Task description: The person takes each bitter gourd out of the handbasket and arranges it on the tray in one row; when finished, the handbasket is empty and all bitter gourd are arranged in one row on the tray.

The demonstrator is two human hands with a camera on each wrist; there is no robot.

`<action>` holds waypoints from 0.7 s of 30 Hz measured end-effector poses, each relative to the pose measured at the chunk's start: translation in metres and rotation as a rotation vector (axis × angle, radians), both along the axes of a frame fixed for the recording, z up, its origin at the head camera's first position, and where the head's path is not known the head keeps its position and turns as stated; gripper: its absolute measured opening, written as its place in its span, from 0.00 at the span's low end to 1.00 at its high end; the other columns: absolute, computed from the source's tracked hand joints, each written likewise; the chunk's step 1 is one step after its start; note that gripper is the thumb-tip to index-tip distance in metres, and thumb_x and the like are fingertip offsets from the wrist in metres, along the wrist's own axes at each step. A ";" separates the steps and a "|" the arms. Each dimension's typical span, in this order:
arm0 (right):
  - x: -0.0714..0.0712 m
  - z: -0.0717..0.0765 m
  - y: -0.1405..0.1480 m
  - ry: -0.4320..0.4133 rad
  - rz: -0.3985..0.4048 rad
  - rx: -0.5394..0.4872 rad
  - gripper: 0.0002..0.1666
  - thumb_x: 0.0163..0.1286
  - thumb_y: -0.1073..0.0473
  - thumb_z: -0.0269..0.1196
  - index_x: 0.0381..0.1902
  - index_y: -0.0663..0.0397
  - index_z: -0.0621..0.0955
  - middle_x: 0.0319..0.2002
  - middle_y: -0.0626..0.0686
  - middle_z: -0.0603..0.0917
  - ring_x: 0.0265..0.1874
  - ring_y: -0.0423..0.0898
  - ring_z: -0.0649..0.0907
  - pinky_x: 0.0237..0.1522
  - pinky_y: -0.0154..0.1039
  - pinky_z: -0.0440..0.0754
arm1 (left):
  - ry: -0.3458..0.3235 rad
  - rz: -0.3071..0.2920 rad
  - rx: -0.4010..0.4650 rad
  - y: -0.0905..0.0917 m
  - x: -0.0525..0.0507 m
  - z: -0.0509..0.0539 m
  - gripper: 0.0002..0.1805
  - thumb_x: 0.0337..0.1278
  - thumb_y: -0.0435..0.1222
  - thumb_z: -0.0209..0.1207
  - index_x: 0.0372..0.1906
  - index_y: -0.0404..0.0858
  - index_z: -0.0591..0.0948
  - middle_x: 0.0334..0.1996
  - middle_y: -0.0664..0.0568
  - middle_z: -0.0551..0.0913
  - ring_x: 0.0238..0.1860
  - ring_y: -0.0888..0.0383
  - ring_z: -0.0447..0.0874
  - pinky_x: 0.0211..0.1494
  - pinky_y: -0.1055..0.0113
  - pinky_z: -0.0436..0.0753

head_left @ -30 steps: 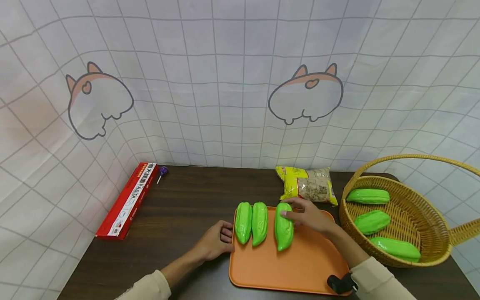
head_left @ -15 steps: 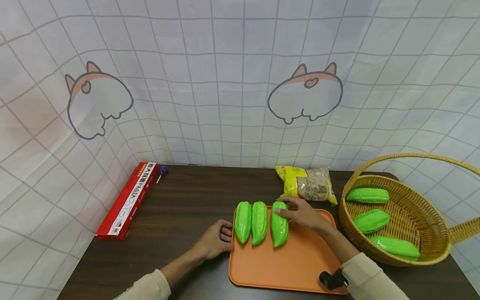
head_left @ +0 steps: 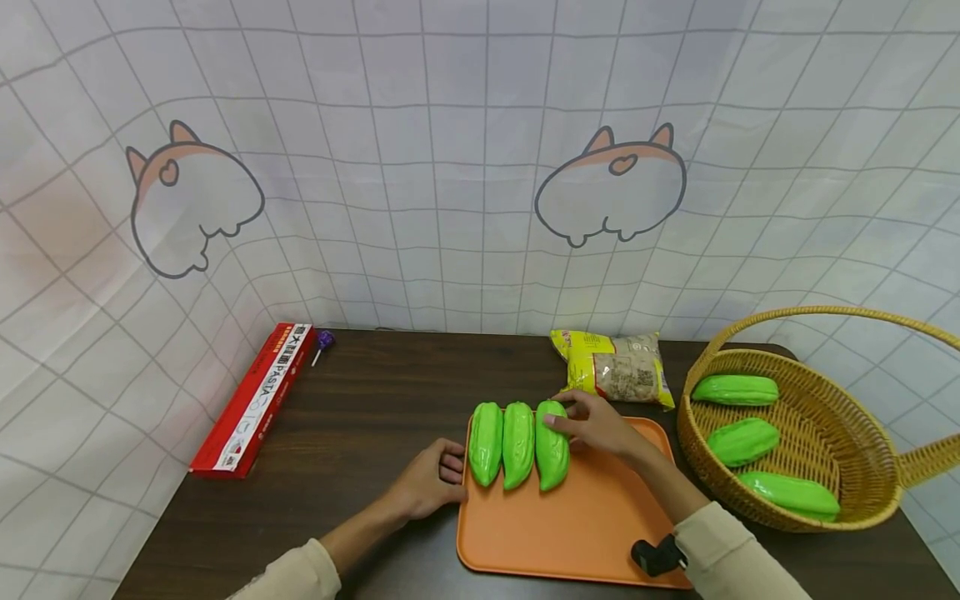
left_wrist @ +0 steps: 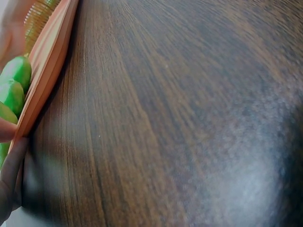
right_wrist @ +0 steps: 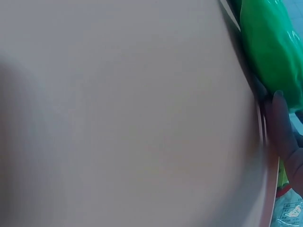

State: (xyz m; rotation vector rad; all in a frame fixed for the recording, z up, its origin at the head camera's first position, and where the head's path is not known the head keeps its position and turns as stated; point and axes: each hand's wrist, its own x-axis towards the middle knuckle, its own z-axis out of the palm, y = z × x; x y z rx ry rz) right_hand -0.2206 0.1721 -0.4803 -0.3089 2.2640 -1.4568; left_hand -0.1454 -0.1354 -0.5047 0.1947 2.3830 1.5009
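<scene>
Three green ridged vegetables lie side by side, lengthwise, at the left of the orange tray [head_left: 562, 533]. My right hand [head_left: 602, 427] holds the upper part of the rightmost vegetable [head_left: 552, 462] between thumb and fingers. In the right wrist view my thumb [right_wrist: 282, 127] lies against that green vegetable [right_wrist: 272, 47]. Close to it are the middle vegetable [head_left: 518, 446] and the leftmost one [head_left: 486, 446]. At the tray's left edge my left hand [head_left: 427, 485] grips the rim; the left wrist view catches its fingers [left_wrist: 12, 170] on the tray's side [left_wrist: 45, 80].
A wicker basket [head_left: 892, 508] with three more green vegetables stands right of the tray. Behind the tray lies a yellow bag [head_left: 615, 368]. A red pasta box [head_left: 255, 400] and a purple lollipop [head_left: 325, 339] are at the back left of the dark table [head_left: 360, 417].
My right hand has slid the rightmost vegetable left across the tray, closer to the middle one. My left hand has stayed at the tray's edge.
</scene>
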 end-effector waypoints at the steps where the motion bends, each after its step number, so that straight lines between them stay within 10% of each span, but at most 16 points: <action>1: 0.000 0.000 0.000 -0.007 0.002 -0.012 0.39 0.71 0.47 0.64 0.71 0.61 0.66 0.51 0.63 0.82 0.43 0.49 0.86 0.45 0.48 0.87 | 0.001 -0.001 -0.001 0.000 0.000 0.000 0.34 0.40 0.28 0.70 0.59 0.29 0.73 0.45 0.45 0.79 0.44 0.56 0.81 0.49 0.63 0.83; 21: 0.004 0.001 0.001 0.038 0.019 0.026 0.39 0.69 0.47 0.66 0.71 0.57 0.69 0.50 0.63 0.82 0.40 0.49 0.85 0.42 0.46 0.86 | -0.001 0.006 0.008 0.000 0.001 0.000 0.34 0.38 0.27 0.69 0.58 0.28 0.73 0.45 0.44 0.79 0.43 0.56 0.81 0.48 0.63 0.83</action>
